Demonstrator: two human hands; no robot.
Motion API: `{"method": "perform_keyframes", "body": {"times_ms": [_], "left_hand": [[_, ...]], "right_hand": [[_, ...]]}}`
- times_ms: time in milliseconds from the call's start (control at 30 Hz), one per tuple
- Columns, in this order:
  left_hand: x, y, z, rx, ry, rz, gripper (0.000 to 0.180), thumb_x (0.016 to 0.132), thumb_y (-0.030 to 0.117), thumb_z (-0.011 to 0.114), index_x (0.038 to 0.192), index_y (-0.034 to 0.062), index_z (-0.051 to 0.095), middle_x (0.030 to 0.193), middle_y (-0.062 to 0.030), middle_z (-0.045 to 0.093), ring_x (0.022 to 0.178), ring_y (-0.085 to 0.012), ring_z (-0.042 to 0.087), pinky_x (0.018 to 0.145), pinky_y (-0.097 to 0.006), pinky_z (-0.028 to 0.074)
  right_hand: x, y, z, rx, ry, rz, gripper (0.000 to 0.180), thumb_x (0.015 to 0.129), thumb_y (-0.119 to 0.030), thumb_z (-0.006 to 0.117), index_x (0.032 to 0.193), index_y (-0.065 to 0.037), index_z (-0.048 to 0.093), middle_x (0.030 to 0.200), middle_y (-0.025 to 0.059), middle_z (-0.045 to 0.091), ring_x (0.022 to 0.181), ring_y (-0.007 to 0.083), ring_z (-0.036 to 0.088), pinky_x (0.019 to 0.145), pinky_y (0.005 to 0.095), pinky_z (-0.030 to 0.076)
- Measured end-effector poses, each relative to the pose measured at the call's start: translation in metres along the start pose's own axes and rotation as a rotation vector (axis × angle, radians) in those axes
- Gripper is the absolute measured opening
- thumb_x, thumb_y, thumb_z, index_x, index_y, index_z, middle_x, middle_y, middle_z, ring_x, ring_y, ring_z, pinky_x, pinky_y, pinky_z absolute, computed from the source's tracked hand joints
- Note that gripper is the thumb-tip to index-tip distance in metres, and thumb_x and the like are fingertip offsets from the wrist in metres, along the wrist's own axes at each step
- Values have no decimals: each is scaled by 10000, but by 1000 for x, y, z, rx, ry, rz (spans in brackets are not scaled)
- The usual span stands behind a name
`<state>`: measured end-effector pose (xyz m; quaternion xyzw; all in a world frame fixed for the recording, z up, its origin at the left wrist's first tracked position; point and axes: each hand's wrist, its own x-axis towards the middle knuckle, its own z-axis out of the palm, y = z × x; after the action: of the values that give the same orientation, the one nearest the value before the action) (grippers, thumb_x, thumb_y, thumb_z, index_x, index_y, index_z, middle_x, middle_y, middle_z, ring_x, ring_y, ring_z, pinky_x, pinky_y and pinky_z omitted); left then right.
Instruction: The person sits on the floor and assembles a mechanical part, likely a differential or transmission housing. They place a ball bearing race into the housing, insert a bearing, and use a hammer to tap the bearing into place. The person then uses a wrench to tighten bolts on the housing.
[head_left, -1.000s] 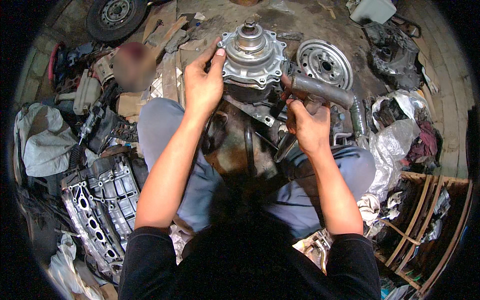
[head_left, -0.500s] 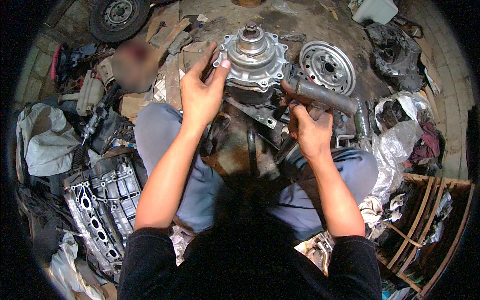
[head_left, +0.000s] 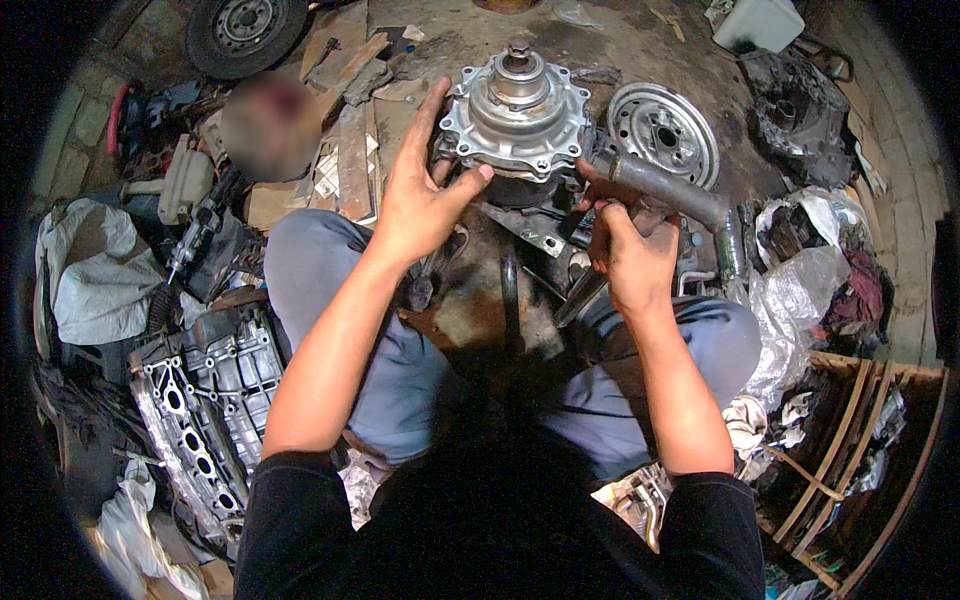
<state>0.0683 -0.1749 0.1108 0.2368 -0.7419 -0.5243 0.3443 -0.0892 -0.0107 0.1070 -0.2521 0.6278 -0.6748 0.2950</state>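
Note:
A round silver metal housing (head_left: 515, 115) with a bolt-holed, scalloped flange stands before me, a hub and bolt on top. Around its left side is my left hand (head_left: 422, 205), with fingers stretched along the rim and thumb at the front edge, gripping it. My right hand (head_left: 640, 255) is closed round what looks like a hammer (head_left: 665, 190). Its dark cylindrical head lies level above my fist, and its handle slants down toward my right knee. The fingertips of that hand are close to the housing's right side; whether they touch it I cannot tell. Beneath the housing is a dark support, mostly hidden.
Behind the hammer lies a silver wheel rim (head_left: 663, 135). An engine cylinder head (head_left: 200, 440) is at lower left, a tire (head_left: 245, 35) at upper left. Plastic sheeting (head_left: 800, 300) and a wooden crate (head_left: 860, 365) are on the right. Cardboard and scrap parts litter the floor.
My left hand has slid down and right round the housing, its thumb leaving the flange's top for the front edge. The housing seems slightly turned. My right hand still holds the hammer.

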Motion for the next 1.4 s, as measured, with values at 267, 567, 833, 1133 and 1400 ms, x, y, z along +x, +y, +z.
{"method": "perform_keyframes", "body": {"times_ms": [267, 567, 833, 1133, 1400], "left_hand": [[-2, 9, 23, -411, 89, -177, 904, 784, -82, 673, 1560, 86, 239, 1514, -127, 372, 1392, -231, 377, 1162, -370, 309], [5, 3, 23, -462, 128, -249, 855, 749, -39, 583, 1542, 42, 277, 1449, -124, 455, 1329, -219, 441, 1119, -331, 347], [4, 6, 22, -436, 93, -212, 875, 759, -58, 572, 1562, 47, 241, 1458, -116, 444, 1300, -199, 455, 1062, -303, 391], [-22, 2, 25, 589, 380, 451, 634, 693, 36, 766, 1274, 60, 513, 1179, -158, 524, 1102, -362, 531, 1031, -473, 365], [-23, 2, 14, 426, 333, 324, 643, 810, 58, 745, 1378, -8, 451, 1352, -210, 544, 1272, -341, 516, 1083, -427, 381]], "right_hand": [[1, 0, 2, 49, 0, -16, 255, 888, 24, 589, 1131, 48, 663, 1063, 100, 719, 891, 149, 672, 800, 296, 537], [0, -4, -1, 15, -16, 86, 250, 915, 13, 581, 1153, 13, 657, 1080, 82, 716, 813, 87, 645, 568, 237, 488], [2, -3, 1, 132, -7, 53, 275, 915, 19, 577, 1187, 13, 620, 1080, 92, 717, 806, 102, 651, 541, 216, 467], [2, -2, -3, -15, -3, 16, 253, 897, 34, 592, 1144, 48, 645, 1096, 103, 713, 880, 152, 664, 792, 293, 530], [4, -2, -2, -51, 12, -41, 331, 927, -18, 528, 1232, 29, 648, 924, 64, 670, 617, 70, 503, 542, 232, 403]]}}
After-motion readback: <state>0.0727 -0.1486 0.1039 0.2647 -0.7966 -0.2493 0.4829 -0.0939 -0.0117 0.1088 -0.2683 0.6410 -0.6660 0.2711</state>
